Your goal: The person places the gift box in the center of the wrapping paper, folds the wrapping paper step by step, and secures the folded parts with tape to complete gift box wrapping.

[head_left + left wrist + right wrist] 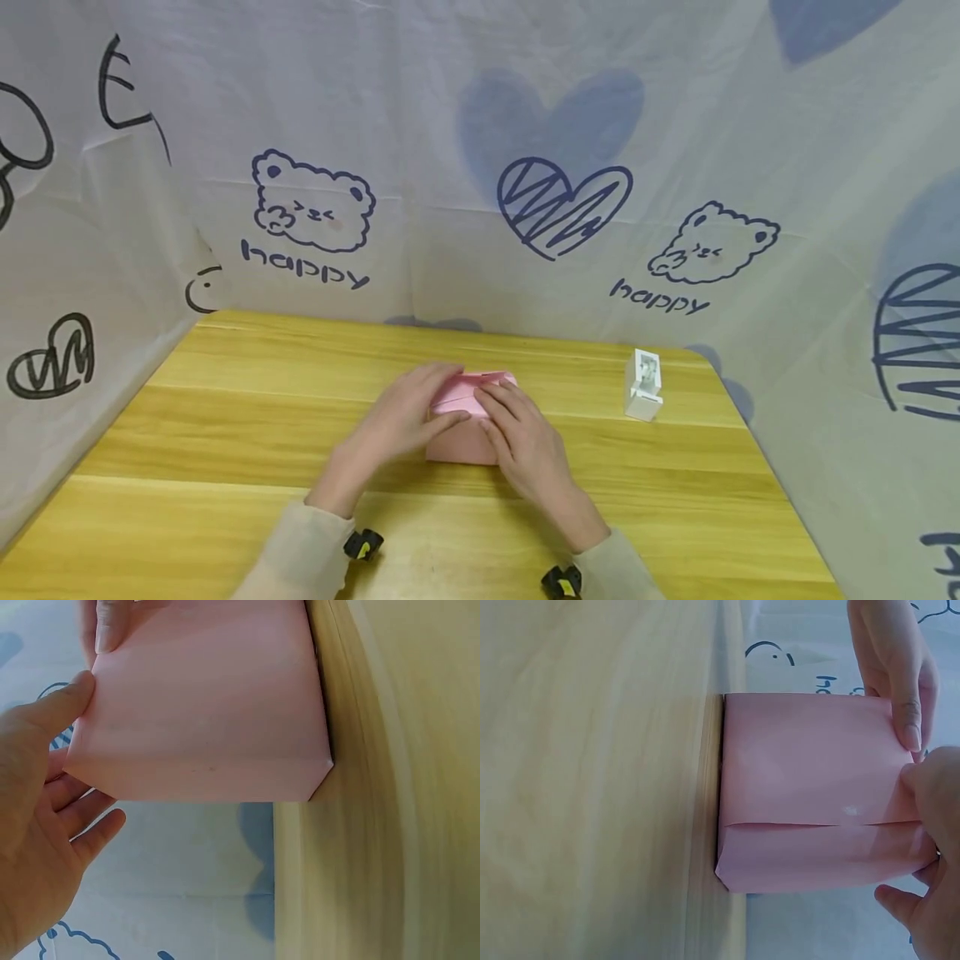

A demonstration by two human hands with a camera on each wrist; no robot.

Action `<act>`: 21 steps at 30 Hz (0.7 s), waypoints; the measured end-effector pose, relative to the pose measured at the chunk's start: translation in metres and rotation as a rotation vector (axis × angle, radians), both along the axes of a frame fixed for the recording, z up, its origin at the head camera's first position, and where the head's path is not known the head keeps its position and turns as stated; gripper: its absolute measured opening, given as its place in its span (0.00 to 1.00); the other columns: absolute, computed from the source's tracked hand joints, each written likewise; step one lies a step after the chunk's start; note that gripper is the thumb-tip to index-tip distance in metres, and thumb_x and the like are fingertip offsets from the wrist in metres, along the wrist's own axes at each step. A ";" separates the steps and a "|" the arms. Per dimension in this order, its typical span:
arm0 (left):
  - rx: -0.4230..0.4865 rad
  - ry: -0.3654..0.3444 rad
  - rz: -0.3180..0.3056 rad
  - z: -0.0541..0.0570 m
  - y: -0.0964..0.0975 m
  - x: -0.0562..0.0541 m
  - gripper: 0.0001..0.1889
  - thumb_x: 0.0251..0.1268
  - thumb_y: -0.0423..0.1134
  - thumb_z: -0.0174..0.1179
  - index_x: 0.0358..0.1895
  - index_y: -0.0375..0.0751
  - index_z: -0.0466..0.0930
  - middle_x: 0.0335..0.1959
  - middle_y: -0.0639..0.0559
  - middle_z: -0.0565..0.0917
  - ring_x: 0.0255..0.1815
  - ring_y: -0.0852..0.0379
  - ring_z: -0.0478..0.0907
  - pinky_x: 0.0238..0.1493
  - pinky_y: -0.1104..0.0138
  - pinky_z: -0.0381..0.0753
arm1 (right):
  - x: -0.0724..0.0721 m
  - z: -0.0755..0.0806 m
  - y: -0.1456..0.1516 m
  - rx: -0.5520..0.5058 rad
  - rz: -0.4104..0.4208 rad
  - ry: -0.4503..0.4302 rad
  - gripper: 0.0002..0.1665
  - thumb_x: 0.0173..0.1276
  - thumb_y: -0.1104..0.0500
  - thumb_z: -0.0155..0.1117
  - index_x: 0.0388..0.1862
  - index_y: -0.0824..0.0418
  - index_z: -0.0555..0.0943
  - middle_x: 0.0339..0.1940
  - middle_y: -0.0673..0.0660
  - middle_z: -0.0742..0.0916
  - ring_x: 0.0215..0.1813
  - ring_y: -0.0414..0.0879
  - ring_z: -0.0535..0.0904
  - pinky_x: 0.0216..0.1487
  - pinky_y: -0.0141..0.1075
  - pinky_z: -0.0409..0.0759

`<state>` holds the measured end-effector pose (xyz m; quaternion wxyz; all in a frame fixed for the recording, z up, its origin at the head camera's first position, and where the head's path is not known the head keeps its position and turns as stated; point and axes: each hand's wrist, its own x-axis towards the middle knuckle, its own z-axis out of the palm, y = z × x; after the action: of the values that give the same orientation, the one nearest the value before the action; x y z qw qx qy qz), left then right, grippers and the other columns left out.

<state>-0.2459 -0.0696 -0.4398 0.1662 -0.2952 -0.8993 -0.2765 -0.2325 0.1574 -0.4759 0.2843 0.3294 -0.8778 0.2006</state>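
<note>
A pink paper bag (461, 442), box-like with folded corners, stands on the table between the two hands. Its upper end faces up and shows inner folds in the head view. The left hand (401, 417) holds the bag's upper left, thumb at the near top edge and fingers along the far side. From the right, the right hand (528, 446) grips the upper edge, its thumb on the near face and fingers over the top. An overlapping seam runs along the near face of the bag (802, 761) in the right wrist view. Some fingertips are hidden behind the paper.
A small white box (642, 385) with a window-like front stands at the table's right rear. The wooden table (247, 400) meets a cloth backdrop (420, 208) with bear and heart drawings at the back and sides.
</note>
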 end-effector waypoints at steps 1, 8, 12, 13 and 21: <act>0.007 0.005 0.000 -0.001 0.000 0.000 0.34 0.65 0.47 0.74 0.70 0.35 0.74 0.66 0.42 0.81 0.68 0.42 0.77 0.71 0.47 0.75 | 0.000 0.001 0.000 -0.006 0.006 -0.014 0.24 0.81 0.54 0.57 0.71 0.57 0.80 0.69 0.57 0.82 0.75 0.57 0.73 0.73 0.53 0.73; 0.016 0.002 0.005 -0.002 0.001 0.003 0.30 0.68 0.47 0.71 0.68 0.36 0.76 0.63 0.43 0.82 0.66 0.44 0.79 0.70 0.50 0.76 | 0.000 0.003 0.006 -0.241 0.120 -0.096 0.20 0.76 0.63 0.61 0.65 0.63 0.83 0.68 0.59 0.83 0.74 0.59 0.74 0.75 0.52 0.70; 0.013 0.011 -0.001 -0.003 0.001 0.002 0.29 0.68 0.47 0.71 0.67 0.38 0.78 0.60 0.46 0.83 0.63 0.46 0.80 0.68 0.52 0.78 | -0.004 0.000 0.007 -0.404 0.205 -0.041 0.14 0.72 0.69 0.65 0.53 0.64 0.87 0.61 0.60 0.87 0.69 0.60 0.79 0.74 0.40 0.72; 0.014 0.012 -0.004 -0.003 0.001 0.002 0.28 0.67 0.47 0.71 0.66 0.38 0.78 0.60 0.47 0.83 0.62 0.47 0.80 0.68 0.52 0.78 | -0.005 0.000 0.008 -0.426 0.210 -0.020 0.13 0.71 0.70 0.65 0.52 0.65 0.87 0.60 0.61 0.87 0.67 0.60 0.80 0.74 0.38 0.72; 0.020 0.016 -0.014 -0.005 0.000 0.003 0.25 0.68 0.46 0.71 0.64 0.40 0.80 0.59 0.50 0.83 0.61 0.50 0.81 0.66 0.54 0.80 | -0.008 0.003 0.013 -0.207 0.043 -0.163 0.35 0.77 0.54 0.62 0.79 0.63 0.69 0.80 0.58 0.72 0.80 0.58 0.65 0.79 0.55 0.63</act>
<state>-0.2432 -0.0694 -0.4451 0.1744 -0.3022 -0.8931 -0.2841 -0.2402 0.1702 -0.4726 0.2402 0.2996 -0.8653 0.3223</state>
